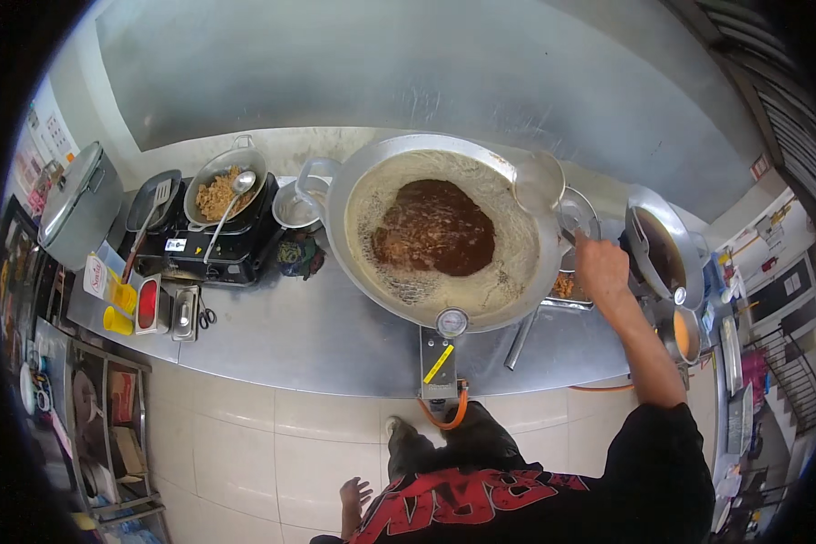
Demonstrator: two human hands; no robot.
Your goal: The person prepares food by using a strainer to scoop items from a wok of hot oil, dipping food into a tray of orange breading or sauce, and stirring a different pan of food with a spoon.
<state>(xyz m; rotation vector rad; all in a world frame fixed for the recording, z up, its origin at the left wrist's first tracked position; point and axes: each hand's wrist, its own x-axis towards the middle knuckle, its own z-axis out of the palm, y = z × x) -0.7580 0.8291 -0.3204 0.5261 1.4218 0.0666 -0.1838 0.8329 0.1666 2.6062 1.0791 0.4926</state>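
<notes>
In front of me a large metal wok (336,204) holds dark brown oil (442,228) ringed by pale foam (510,292). A dial thermometer (452,321) sits at its near rim. My right hand (602,272) grips the handle of a round fine-mesh skimmer (538,183), whose head is over the wok's right rim. Whether the mesh touches the oil is not clear. Below that hand, a metal tray (571,304) with browned fried bits (563,284) is partly hidden. My left hand (355,493) hangs low beside my body, holding nothing, fingers apart.
To the left, a black portable stove (238,262) carries a pan of browned food (219,195) with a ladle (243,181). A small pot (296,207) stands beside the wok. Rightward are another wok (693,251) and a bowl of orange liquid (683,333). An orange hose (459,411) hangs at the counter edge.
</notes>
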